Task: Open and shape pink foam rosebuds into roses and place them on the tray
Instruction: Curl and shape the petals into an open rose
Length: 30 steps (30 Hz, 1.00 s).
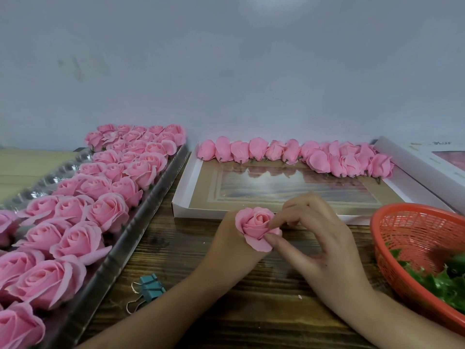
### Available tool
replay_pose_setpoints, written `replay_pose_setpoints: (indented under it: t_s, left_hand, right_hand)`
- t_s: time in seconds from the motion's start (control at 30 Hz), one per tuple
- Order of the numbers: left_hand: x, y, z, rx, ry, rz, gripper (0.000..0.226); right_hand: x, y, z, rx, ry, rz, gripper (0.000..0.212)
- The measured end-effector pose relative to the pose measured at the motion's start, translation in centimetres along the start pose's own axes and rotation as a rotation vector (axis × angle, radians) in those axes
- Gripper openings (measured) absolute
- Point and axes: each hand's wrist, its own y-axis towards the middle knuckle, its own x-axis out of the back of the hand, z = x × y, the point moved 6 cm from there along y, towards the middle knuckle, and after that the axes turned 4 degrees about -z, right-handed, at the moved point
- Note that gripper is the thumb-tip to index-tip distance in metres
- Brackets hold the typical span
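Shaping step under way: left hand [226,238] grips the half-opened rose [256,227] from beneath above the table [226,298], right hand [324,238] pinches an outer petal; likely next, finish spreading, then set it on the tray [151,187] at left.

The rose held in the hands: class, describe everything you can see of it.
This pink foam rose is partly opened: a tight spiral centre, soft matte outer petals curling outward. It faces up above the wooden table, held from below by the left hand, while the right hand pinches an outer petal on its right side.
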Motion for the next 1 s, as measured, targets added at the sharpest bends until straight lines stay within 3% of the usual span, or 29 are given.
replay_pose_setpoints:
  t_s: [0.2, 0.4, 0.53, 0.63, 0.9, 1.0]
  left_hand:
    - [0.5, -0.4, 0.0, 0.016, 0.028, -0.063, 0.054]
    - [-0.6, 0.7, -0.9, -0.002, 0.132, 0.116, 0.012]
    - [-0.3, 0.6, -0.2, 0.018, 0.040, 0.038, 0.026]
    - [-0.2, 0.6, -0.4, -0.095, 0.161, 0.028, 0.036]
    - [-0.4, 0.5, 0.8, -0.013, 0.077, -0.022, 0.022]
    - [-0.1, -0.3, -1.0, -0.079, 0.187, -0.034, 0.053]
  right_hand:
    - [0.0, 0.0, 0.1, -0.016, -0.003, -0.006, 0.006]
    - [-0.1, 0.1, -0.3, -0.069, 0.020, 0.016, 0.014]
    - [-0.2, -0.1, -0.9, -0.157, 0.077, 0.006, 0.011]
    - [-0.4, -0.3, -1.3, -0.225, 0.134, 0.009, 0.007]
    - [-0.4, -0.4, -1.6, -0.259, 0.242, -0.023, 0.004]
    - [0.4, 0.0, -0.7, -0.151, 0.154, -0.059, 0.005]
